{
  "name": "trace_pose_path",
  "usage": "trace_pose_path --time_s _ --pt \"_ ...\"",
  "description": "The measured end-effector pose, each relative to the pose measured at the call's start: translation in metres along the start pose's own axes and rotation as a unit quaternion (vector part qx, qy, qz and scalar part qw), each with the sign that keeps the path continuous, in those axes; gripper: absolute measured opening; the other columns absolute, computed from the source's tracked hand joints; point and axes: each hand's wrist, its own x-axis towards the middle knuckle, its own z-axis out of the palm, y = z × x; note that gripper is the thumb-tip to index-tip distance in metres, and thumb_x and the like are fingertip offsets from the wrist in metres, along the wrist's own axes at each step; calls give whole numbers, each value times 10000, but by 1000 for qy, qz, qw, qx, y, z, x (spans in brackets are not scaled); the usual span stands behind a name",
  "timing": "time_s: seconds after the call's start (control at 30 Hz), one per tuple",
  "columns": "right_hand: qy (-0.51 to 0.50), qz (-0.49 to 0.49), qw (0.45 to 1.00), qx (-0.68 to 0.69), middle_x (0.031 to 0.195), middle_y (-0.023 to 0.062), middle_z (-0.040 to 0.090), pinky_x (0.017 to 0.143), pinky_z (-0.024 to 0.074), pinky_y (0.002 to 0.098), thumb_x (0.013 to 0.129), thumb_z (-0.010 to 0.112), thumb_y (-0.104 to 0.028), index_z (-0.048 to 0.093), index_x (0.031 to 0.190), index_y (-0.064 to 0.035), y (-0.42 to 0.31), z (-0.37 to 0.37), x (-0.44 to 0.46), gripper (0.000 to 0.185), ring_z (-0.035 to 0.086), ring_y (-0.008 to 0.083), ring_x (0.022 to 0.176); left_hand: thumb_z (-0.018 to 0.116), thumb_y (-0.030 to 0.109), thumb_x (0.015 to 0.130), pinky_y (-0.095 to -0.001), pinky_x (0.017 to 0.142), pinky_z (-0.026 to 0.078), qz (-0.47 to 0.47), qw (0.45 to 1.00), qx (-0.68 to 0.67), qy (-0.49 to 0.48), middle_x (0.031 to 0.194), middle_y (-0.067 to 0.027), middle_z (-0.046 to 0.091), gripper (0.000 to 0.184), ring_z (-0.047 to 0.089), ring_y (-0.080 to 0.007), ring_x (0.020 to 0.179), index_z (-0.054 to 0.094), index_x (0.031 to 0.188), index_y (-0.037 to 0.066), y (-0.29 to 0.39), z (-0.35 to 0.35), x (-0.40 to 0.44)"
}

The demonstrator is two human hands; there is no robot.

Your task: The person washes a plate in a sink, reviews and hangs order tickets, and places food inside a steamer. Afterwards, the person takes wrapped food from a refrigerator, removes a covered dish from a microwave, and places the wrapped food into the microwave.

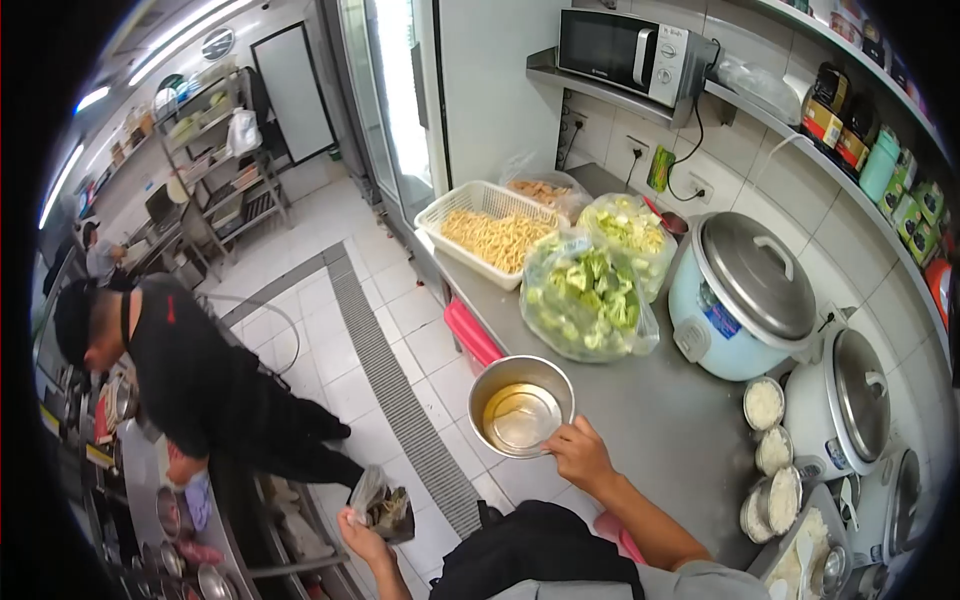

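My right hand is closed on the near side of a round metal pot, which has a little yellowish liquid at its bottom. The pot is held over the edge of the steel counter. Low on the left, my left hand grips a clear plastic bag with something dark inside. On the counter beyond the pot sit a clear bag of cut green vegetables, a second bag of paler chopped greens and a white basket of yellow noodles.
Large rice cookers line the wall side, with metal bowls of rice before them. A microwave sits on a wall shelf. Left, a co-worker in black stands at another counter. A drain grate crosses the tiled floor.
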Motion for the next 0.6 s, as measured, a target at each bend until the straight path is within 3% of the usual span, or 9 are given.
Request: trace_pose_path --time_s 0.17,0.23,0.33,0.4,0.47,0.53,0.6 --pt "129 40 984 -113 703 3 582 574 433 341 622 652 5 671 705 -132 48 -30 27 161 524 223 628 378 43 993 -251 787 442 35 979 -122 -157 913 -22 502 104 505 -109 816 479 978 64 64 143 96" --pt "172 127 967 -138 704 57 601 575 428 347 656 720 -47 651 696 -96 58 -48 24 94 537 242 638 372 18 979 -255 803 446 54 961 -141 -230 902 -24 505 107 513 -108 821 470 968 60 81 182 130" --pt "206 216 946 -125 703 72 605 550 417 354 666 770 -98 649 721 -67 61 -67 33 136 545 249 621 357 -9 961 -228 751 416 48 953 -126 -273 875 -16 490 136 482 -91 799 470 935 62 100 251 166" --pt "226 385 887 -121 666 68 596 543 426 385 587 775 -49 647 710 -65 51 -75 42 177 543 265 602 335 -42 933 -213 733 378 69 939 -75 -328 858 -11 475 169 448 -81 791 469 924 61 105 294 190" --pt "238 418 862 -158 671 74 602 550 429 388 593 776 -45 649 714 -62 39 -89 65 176 545 272 607 341 -74 887 -217 748 365 59 920 -52 -383 852 -9 470 187 434 -87 796 471 911 58 114 333 208" --pt "253 443 834 -211 676 79 608 558 431 391 599 778 -41 650 718 -58 37 -92 71 175 548 278 612 336 -103 808 -225 759 369 -12 884 -108 -455 863 -12 470 228 437 -99 804 481 889 53 135 381 207" --pt "228 447 803 -323 687 77 615 579 443 384 603 761 -18 655 723 -63 41 -84 60 166 549 279 627 329 -110 750 -228 767 371 -23 865 -107 -491 878 -17 477 256 443 -110 802 489 875 47 140 424 210"
